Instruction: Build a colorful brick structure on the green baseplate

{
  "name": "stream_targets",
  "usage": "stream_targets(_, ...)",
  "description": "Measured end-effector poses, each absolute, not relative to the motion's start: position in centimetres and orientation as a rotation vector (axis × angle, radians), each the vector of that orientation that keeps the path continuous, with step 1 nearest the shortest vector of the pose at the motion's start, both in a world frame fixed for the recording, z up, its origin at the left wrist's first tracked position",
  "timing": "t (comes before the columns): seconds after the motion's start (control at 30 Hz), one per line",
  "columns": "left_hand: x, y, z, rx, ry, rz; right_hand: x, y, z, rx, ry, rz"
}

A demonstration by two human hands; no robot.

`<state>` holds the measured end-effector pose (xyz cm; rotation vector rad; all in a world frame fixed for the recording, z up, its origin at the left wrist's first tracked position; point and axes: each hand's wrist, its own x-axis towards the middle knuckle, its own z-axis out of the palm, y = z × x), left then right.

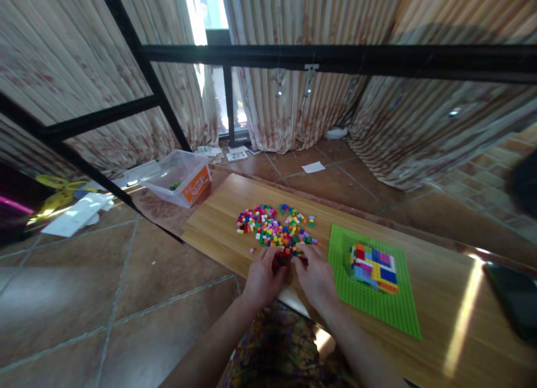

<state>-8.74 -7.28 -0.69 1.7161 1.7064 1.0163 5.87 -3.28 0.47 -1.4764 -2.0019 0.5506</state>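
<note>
A loose pile of small coloured toy bricks (271, 226) is spread over the wooden table. At its near edge my left hand (265, 276) is closed, with its fingers curled beside a few red bricks (285, 256). My right hand (314, 273) faces it from the other side of these bricks, thumb and fingers pinched together. Whatever lies between the fingertips is too small and blurred to make out. To the right of my right hand, a green baseplate (342, 284) carries a block-shaped build of many-coloured bricks (373, 268).
The narrow wooden table (218, 209) runs from left to right. Beyond its left end stands a clear plastic box (178, 178) with an orange label. A dark phone-like object (514, 298) lies at the far right. Black metal bars (268, 55) cross in front of the curtains.
</note>
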Motion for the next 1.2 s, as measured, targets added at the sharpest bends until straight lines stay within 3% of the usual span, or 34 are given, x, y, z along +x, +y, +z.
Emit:
stream_targets(0.17, -9.5, -7.7, -0.4, 1.72, 1.544, 1.076, 5.0, -2.6, 0.5, -1.395, -2.109, 0.49)
stream_targets(0.63, -8.9, -7.1, -1.3, 1.753, 1.681, 0.993, 7.8, -1.4, 0.6, -1.498, -1.936, 0.531)
stream_targets(1.2, -8.9, -7.0, -1.1, 1.813, 1.707, 1.051, 6.1, -3.0, 0.9, -1.479, -2.19, 0.509)
